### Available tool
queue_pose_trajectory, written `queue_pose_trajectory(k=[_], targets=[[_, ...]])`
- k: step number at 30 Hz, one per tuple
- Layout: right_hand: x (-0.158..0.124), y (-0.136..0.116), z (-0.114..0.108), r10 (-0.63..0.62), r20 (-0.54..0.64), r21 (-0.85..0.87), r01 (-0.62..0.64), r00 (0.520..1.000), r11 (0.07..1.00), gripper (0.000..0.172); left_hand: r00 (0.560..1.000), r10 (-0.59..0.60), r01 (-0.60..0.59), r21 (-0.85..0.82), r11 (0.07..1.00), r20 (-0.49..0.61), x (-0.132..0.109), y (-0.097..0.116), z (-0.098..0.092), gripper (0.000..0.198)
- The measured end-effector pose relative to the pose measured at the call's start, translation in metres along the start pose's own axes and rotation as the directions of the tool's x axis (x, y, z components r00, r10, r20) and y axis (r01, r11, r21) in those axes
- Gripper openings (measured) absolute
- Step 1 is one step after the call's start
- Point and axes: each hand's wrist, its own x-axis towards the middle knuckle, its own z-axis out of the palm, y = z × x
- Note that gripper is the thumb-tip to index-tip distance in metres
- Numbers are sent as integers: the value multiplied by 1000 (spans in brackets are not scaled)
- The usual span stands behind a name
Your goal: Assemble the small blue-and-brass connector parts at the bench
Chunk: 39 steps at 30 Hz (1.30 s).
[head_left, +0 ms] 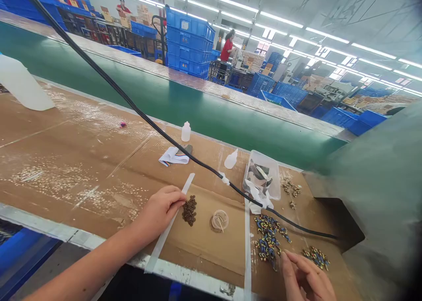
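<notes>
Left hand (161,211) left of round clear plastic dish (220,220), fingertips together on dark brown ring pile (189,210). Right hand (308,277) right of dish, fingers apart, by blue-yellow coils (268,239).

2 bare hands, left hand (163,209) with bare forearm (99,258), right hand (308,275) seen only to the wrist

green conveyor belt (198,103), blue crates (189,41), black cable (148,120), brown tabletop (72,160).
</notes>
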Motion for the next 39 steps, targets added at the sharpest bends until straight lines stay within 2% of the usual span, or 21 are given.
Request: queue_pose_trajectory(k=[3, 6, 10, 13, 16, 19, 21, 23, 25, 26, 28, 30, 33, 39], targets=[[-2, -12, 6, -39, -17, 74, 40, 999, 996, 23, 998, 55, -56, 47, 997, 25, 4, -2, 7, 22], [-4, -13, 12, -101, -47, 112, 106, 994, 988, 16, 996, 71, -74, 54, 996, 48, 6, -2, 9, 22], [-5, -8, 15, -187, 47, 135, 179, 981, 974, 15, 996, 65, -69, 59, 996, 59, 9, 1, 9, 19], [-8, -17, 18, -144, 65, 145, 134, 987, 980, 14, 998, 49, -52, 54, 997, 42, 10, 4, 10, 20], [-12, -36, 22, -48, 71, 211, 32, 996, 977, 15, 1000, 17, -17, 21, 1000, 7, 11, 4, 11, 19], [-16, -56, 27, 84, 66, 273, -99, 994, 957, 17, 998, -56, 55, -24, 998, -42, 10, 6, 6, 19], [-18, -66, 30, 120, 54, 305, -131, 991, 943, 18, 989, -134, 126, -119, 985, -63, 7, 10, 1, 19], [-19, -71, 32, 129, 49, 324, -137, 990, 936, 17, 965, -262, 235, -348, 908, -33, 0, 19, -3, 16], [-19, -75, 34, 133, 69, 336, -148, 989, 930, 17, 915, -391, 364, -615, 700, 97, -10, 32, -3, 14], [-19, -76, 35, 135, 89, 343, -157, 987, 926, 16, 890, -413, 422, -696, 582, 194, -15, 38, -2, 14], [-19, -81, 35, 134, 134, 360, -174, 982, 916, 14, 829, -400, 533, -766, 358, 390, -26, 50, 5, 16], [-20, -86, 36, 104, 170, 382, -163, 980, 910, 11, 774, -371, 609, -765, 211, 514, -34, 58, 14, 18], [-21, -95, 36, 57, 246, 376, -149, 968, 915, 9, 733, -366, 654, -743, 144, 574, -38, 62, 26, 20], [-24, -104, 38, 53, 318, 352, -170, 947, 921, 10, 691, -415, 691, -710, 138, 592, -37, 60, 32, 23]])
